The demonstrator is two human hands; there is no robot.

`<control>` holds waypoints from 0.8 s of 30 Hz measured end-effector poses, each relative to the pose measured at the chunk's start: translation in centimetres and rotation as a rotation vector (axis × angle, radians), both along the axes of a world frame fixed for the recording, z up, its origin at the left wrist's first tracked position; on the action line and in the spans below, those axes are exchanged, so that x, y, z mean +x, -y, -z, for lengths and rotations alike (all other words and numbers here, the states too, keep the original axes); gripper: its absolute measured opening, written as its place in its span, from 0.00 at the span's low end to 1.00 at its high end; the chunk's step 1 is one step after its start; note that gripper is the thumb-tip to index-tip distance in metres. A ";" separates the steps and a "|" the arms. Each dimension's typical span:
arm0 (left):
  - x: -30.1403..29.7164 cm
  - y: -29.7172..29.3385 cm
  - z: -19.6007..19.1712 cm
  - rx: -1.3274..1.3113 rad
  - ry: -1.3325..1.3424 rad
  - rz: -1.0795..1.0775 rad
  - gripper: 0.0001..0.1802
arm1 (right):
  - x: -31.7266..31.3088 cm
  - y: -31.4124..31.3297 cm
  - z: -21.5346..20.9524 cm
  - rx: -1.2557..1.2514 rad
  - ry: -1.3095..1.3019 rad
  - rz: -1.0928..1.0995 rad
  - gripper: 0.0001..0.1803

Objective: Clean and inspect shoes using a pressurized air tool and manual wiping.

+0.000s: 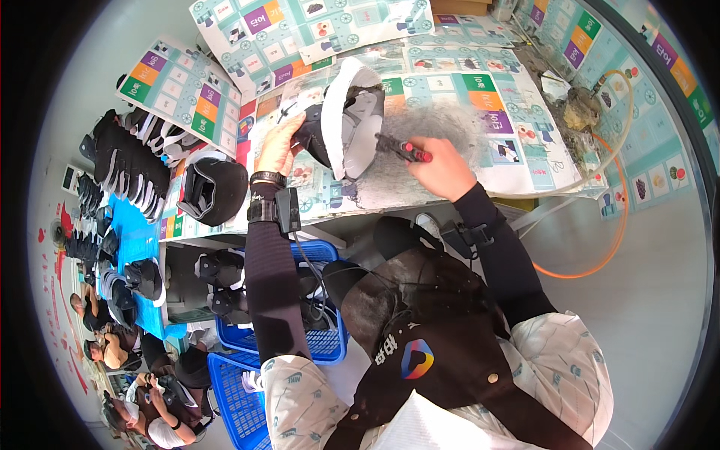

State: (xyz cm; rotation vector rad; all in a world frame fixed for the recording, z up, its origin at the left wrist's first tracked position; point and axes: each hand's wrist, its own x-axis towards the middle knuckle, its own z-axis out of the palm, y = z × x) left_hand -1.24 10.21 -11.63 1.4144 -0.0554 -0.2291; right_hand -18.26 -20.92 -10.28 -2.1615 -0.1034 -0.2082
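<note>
A black sneaker (354, 127) with a white and grey sole is tipped on its side above the worktable, its sole turned toward the right. My left hand (279, 147) grips it by the dark upper on the left. In my closed right hand (444, 169) is a small black hand tool (399, 147) with red parts; its exact kind is hard to make out. The tool's dark tip points at the sole's right edge, at or very close to it. Another black shoe (212, 189) stands at the table's left front corner, near my left wrist.
Printed sheets cover the worktable (525, 161), with a grey dusty patch behind the tool. Several shoes (124, 169) stand in rows at left. Blue baskets (330, 341) sit below, left of my legs. An orange hose (616, 244) hangs at right. People (161, 409) sit at lower left.
</note>
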 end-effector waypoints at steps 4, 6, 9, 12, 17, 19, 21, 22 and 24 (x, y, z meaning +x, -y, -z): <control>-0.5 0.6 -1.2 0.165 -0.016 0.015 0.24 | -0.6 -0.3 0.5 -0.069 0.026 -0.014 0.14; -0.5 0.4 -1.6 0.200 -0.018 0.038 0.26 | -0.4 0.0 0.4 -0.032 0.047 0.044 0.14; 0.4 0.4 -1.7 0.305 0.048 0.042 0.35 | -0.3 0.7 -0.4 -0.034 0.062 0.100 0.14; 2.1 -1.6 -0.8 0.356 0.054 0.014 0.37 | -0.6 0.0 -0.4 -0.077 0.027 0.039 0.14; 2.4 -1.5 -2.0 0.178 -0.064 0.234 0.26 | -1.1 -0.2 0.8 -0.038 -0.121 -0.137 0.15; 1.5 -1.2 -2.7 0.158 -0.061 0.197 0.21 | -1.5 0.0 0.5 0.058 -0.120 -0.133 0.15; 0.7 0.4 -4.0 0.163 -0.038 0.147 0.12 | -1.9 0.7 0.2 0.151 -0.121 -0.120 0.16; 1.8 -1.5 -3.2 0.168 -0.035 0.126 0.12 | -2.0 0.3 -0.2 0.146 -0.123 -0.109 0.16; 5.3 -7.0 -0.1 0.232 0.084 0.219 0.17 | -1.9 -1.0 -0.7 0.155 -0.119 -0.138 0.16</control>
